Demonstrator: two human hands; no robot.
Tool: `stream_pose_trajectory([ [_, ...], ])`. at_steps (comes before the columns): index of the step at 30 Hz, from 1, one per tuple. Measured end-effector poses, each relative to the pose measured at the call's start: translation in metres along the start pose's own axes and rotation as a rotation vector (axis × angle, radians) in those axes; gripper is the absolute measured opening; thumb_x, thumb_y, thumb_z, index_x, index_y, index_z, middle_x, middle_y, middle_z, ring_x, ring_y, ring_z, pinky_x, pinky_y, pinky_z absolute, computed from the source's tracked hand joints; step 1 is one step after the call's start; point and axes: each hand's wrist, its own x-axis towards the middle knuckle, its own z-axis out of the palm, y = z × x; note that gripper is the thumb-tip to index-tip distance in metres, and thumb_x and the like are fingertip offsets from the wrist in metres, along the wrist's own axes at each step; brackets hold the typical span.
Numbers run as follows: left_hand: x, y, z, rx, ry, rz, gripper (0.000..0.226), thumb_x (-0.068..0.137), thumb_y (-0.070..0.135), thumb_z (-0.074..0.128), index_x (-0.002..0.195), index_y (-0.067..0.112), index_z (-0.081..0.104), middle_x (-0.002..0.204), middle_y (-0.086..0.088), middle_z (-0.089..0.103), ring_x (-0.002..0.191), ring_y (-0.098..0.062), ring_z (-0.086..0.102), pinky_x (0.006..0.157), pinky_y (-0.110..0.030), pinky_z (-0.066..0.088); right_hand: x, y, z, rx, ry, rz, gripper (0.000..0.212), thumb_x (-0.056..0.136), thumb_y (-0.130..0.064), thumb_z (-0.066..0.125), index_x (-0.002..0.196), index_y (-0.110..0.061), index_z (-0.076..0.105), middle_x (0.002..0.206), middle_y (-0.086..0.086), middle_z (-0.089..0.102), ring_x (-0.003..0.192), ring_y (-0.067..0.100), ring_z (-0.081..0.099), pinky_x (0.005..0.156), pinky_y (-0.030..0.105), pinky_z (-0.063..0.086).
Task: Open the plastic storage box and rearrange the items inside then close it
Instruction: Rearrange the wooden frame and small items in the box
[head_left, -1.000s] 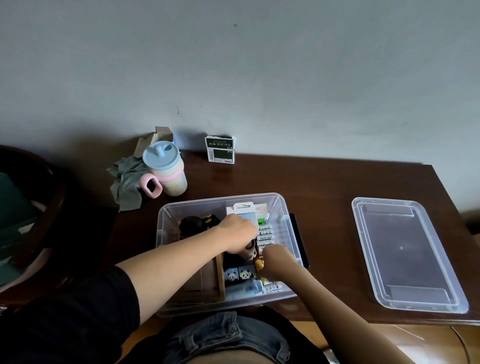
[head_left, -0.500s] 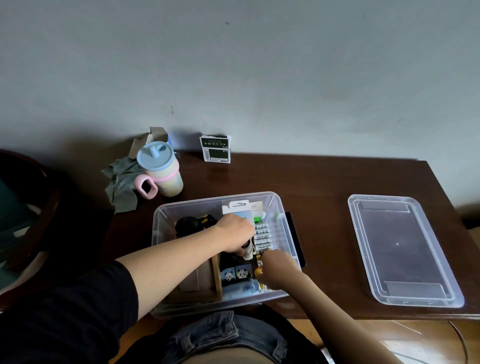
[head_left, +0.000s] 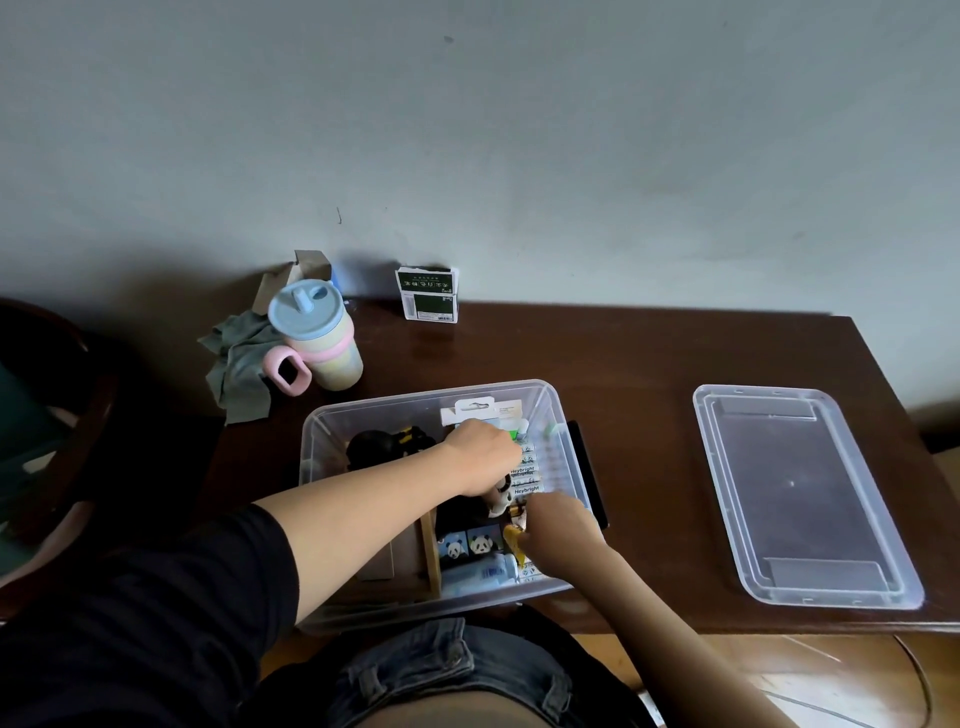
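Fingers of both hands, left (head_left: 485, 457) and right (head_left: 558, 530), curl unreadably among clutter inside the clear plastic storage box (head_left: 322, 441); the small panda figure (head_left: 500, 499) at two o'clock could topple.

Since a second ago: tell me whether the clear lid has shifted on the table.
No. The lid keeps the same place near the far right corner of the table. Its small drift in the picture matches the table's, so only the camera moved.

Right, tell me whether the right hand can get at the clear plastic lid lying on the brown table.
Probably yes: the clear plastic lid lies uncovered on the brown table, right of the right hand, with nothing between them.
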Motion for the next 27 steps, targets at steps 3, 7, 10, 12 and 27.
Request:
stream_pose_trajectory([
  [3, -0.001, -0.003, 0.003, -0.052, 0.002, -0.019, 0.036, 0.079, 0.043, 0.072, 0.078, 0.010, 0.057, 0.090, -0.011, 0.065, 0.087, -0.030, 0.064, 0.062, -0.031, 0.038, -0.003, 0.001, -0.004, -0.032, 0.041, 0.013, 0.025, 0.093, -0.018, 0.048, 0.069, -0.013, 0.044, 0.074, 0.001, 0.050, 0.083, 0.027, 0.052, 0.062, 0.027, 0.036],
  [7, -0.006, -0.009, 0.007, -0.092, 0.013, -0.056, 0.037, 0.079, 0.041, 0.073, 0.069, 0.014, 0.050, 0.082, -0.006, 0.060, 0.080, -0.026, 0.060, 0.061, -0.028, 0.035, -0.003, 0.002, -0.006, -0.073, 0.163, 0.045, 0.017, 0.093, -0.011, 0.048, 0.076, -0.012, 0.050, 0.097, 0.007, 0.066, 0.089, 0.026, 0.062, 0.060, 0.026, 0.038],
  [10, -0.013, -0.014, 0.007, -0.166, -0.021, -0.097, 0.042, 0.080, 0.042, 0.072, 0.065, 0.014, 0.044, 0.071, -0.001, 0.051, 0.083, -0.026, 0.060, 0.062, -0.030, 0.034, 0.000, 0.004, -0.009, -0.034, 0.294, 0.059, 0.013, 0.095, -0.009, 0.044, 0.084, -0.011, 0.051, 0.089, 0.008, 0.069, 0.078, 0.026, 0.065, 0.055, 0.027, 0.037],
  [12, -0.018, -0.018, 0.008, -0.240, -0.059, -0.119, 0.032, 0.081, 0.040, 0.072, 0.075, 0.013, 0.055, 0.077, -0.001, 0.056, 0.088, -0.025, 0.061, 0.064, -0.030, 0.037, 0.004, 0.004, -0.012, 0.001, 0.353, 0.053, 0.011, 0.096, -0.007, 0.042, 0.099, -0.008, 0.053, 0.084, 0.009, 0.069, 0.076, 0.027, 0.067, 0.052, 0.027, 0.037],
  [27, -0.038, -0.025, 0.012, -0.686, 0.234, -0.053, 0.051, 0.082, 0.043, 0.068, 0.128, 0.034, 0.047, 0.127, 0.004, 0.049, 0.111, -0.014, 0.051, 0.090, -0.037, 0.045, -0.016, 0.013, -0.068, 0.415, 0.301, -0.127, 0.021, 0.092, -0.018, 0.054, 0.072, -0.015, 0.061, 0.062, -0.003, 0.069, 0.051, 0.005, 0.064, 0.063, 0.029, 0.057],
])
